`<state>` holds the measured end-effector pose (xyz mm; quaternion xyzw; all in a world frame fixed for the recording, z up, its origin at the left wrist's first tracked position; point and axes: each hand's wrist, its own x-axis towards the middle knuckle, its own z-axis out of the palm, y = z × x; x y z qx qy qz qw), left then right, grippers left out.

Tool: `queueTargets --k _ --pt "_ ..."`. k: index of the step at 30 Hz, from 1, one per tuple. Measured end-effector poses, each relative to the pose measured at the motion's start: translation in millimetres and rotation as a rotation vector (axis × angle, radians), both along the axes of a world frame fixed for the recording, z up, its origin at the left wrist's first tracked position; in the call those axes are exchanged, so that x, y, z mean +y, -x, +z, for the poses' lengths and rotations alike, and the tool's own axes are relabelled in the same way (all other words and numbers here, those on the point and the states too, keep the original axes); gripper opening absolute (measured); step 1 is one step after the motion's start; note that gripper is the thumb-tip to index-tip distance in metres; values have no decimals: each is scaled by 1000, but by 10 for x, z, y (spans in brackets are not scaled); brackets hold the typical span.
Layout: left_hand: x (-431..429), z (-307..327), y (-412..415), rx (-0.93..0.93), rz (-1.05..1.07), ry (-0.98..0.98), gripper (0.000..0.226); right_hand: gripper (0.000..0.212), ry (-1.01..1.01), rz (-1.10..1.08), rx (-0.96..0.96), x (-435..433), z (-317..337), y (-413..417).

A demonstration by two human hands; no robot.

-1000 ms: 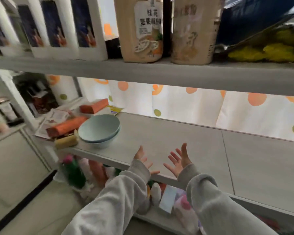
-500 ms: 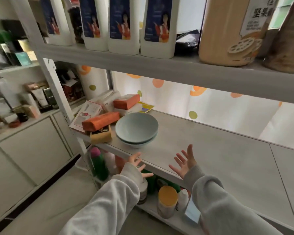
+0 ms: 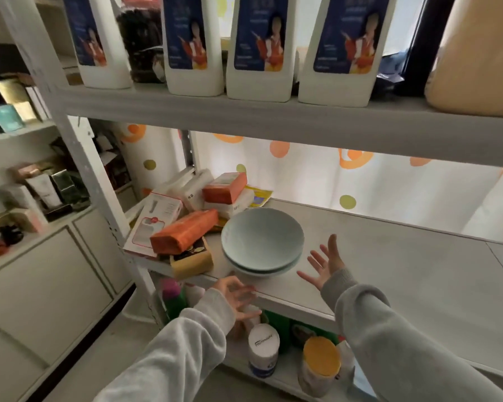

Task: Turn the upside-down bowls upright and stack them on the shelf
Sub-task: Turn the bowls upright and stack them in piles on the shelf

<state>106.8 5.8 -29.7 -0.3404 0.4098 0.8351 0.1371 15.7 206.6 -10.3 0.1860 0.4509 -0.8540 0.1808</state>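
Dim, backlit through the curtain; soft blur, wide-angle edges.

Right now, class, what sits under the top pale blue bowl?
Another pale blue bowl nests beneath the top bowl, only its rim showing, on the grey shelf. Its inside, and any further bowls below, are covered.

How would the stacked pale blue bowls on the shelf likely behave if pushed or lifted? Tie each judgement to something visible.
The stacked bowls look rigid and smooth, probably ceramic: likely breakable and weighty. Wide rims tapering downward suggest rocking if pushed at the rim. They sit near the front edge of the shelf, so a shove could drop them.
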Motion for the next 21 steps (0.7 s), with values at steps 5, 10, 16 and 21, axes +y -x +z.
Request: queueTargets --k 5,10,16,21 --pt "-410 105 224 -11 35 18 54 87 -139 23 14 -399 103 126" --pt "-508 327 324 185 -78 43 63 83 -191 66 -30 -470 18 178" --pt "-516 296 476 109 -103 -39 58 85 -204 64 -93 -519 52 163" --pt "-431 290 523 75 -87 -101 82 84 -203 50 -100 -523 96 138"
